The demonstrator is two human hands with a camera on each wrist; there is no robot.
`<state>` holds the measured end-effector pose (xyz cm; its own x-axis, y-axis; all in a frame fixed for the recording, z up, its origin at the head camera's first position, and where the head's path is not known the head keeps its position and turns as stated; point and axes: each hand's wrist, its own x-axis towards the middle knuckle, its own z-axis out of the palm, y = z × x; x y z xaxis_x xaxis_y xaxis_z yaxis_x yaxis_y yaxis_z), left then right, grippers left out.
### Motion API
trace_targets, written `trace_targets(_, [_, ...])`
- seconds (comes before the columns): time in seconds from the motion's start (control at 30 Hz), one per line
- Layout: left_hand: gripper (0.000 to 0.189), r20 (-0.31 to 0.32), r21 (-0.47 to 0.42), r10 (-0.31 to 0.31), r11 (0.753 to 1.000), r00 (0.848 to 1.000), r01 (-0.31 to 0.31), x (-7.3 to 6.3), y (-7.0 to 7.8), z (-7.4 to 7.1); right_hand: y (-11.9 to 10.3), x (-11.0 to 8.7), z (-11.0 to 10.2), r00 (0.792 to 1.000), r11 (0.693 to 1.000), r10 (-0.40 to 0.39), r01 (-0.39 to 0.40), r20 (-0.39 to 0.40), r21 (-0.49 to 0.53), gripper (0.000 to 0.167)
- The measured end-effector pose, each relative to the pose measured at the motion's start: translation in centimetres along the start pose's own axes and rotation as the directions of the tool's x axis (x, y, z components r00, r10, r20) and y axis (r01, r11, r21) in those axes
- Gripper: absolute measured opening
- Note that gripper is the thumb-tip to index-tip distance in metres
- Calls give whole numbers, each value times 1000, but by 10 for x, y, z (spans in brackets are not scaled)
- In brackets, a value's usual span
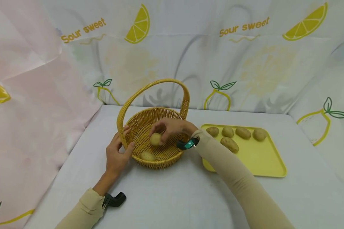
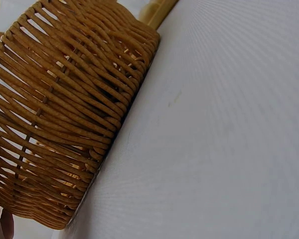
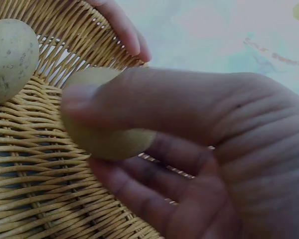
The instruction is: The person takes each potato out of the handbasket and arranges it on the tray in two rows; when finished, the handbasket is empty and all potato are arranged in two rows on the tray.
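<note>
A wicker basket (image 1: 160,163) with a tall arched handle (image 1: 153,83) stands on the white-covered table. My left hand (image 1: 117,156) grips its left side by the foot of the handle, thumb over the rim. Inside the basket, my right hand (image 1: 172,128) pinches a potato (image 1: 155,139) between thumb and fingers. The right wrist view has this potato (image 3: 114,142) close over the woven bottom, partly covered by the thumb. Another potato (image 1: 147,156) lies in the basket near its front wall; its speckled skin (image 3: 10,59) shows in the right wrist view.
On the right, a yellow tray (image 1: 261,159) bears several potatoes (image 1: 243,133) along its back and left side. My right forearm (image 1: 232,171) crosses over the tray's front left corner. Printed cloth (image 1: 172,57) hangs behind the table and at both sides.
</note>
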<state>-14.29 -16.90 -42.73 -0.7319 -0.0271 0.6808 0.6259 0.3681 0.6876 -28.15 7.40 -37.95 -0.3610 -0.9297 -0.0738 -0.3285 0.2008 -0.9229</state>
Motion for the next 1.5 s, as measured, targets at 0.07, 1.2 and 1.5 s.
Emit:
trace_targets(0.07, [51,1,5,-5,1000,1000,5,-2,-9,0,-1,-1,0,998,1000,-24,23,-52,-16,45])
trace_targets(1.2, [49,1,-17,10,1000,1000,-10,1,15,1,-40,-41,-5,932,992,-48,3,-360,-123,38])
trace_targets(1.5, [48,1,2,2,1000,1000,-2,-4,-13,1,-42,-52,-4,908,995,-67,30,-415,-94,39])
